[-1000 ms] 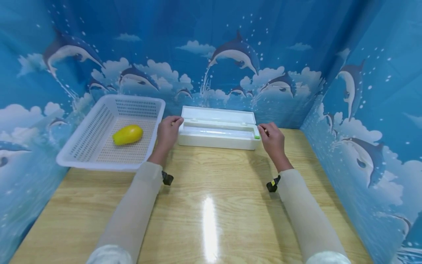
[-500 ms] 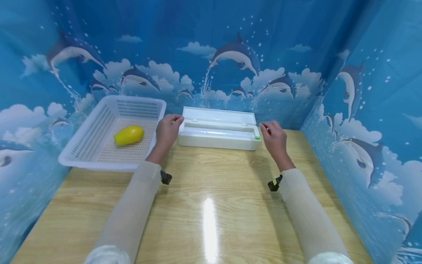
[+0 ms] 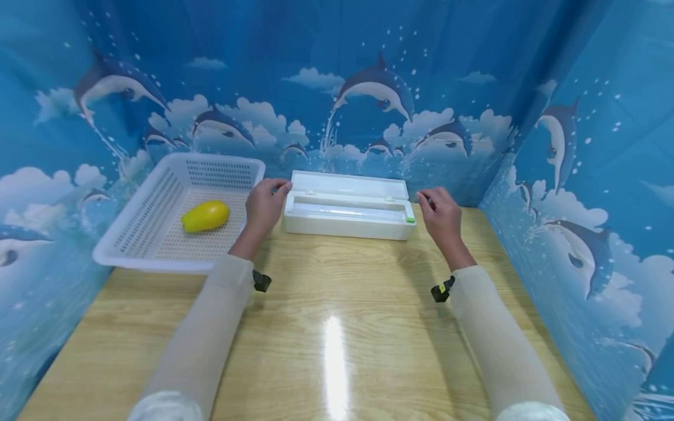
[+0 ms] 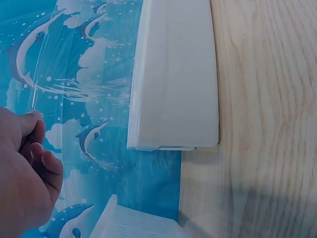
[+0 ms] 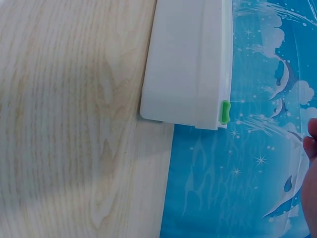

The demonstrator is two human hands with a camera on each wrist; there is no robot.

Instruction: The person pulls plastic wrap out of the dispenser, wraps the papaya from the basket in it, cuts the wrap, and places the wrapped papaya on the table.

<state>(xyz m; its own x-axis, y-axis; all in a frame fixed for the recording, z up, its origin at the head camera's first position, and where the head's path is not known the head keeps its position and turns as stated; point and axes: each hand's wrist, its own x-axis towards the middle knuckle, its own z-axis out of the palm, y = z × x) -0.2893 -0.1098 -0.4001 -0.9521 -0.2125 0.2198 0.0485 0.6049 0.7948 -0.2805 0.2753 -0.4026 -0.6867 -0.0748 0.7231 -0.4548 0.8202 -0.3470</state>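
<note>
A white cling film dispenser stands at the back of the table with its lid tipped up and a green cutter slider at its right end. My left hand is just past the dispenser's left end, thumb and forefinger pinching the edge of clear cling film, which shows as a faint sheet in the left wrist view. Off the right end, my right hand has thumb and fingertips together on the film's other corner. In the right wrist view, only part of that right hand shows at the edge.
A white perforated basket stands to the left, close to my left forearm, with a yellow papaya-like fruit in it. A blue dolphin-print curtain encloses the back and sides of the wooden table.
Both hands have risen a little. The right one has drifted away from the dispenser's right end, the left one slightly leftward. Dispenser, basket and fruit stay put.
</note>
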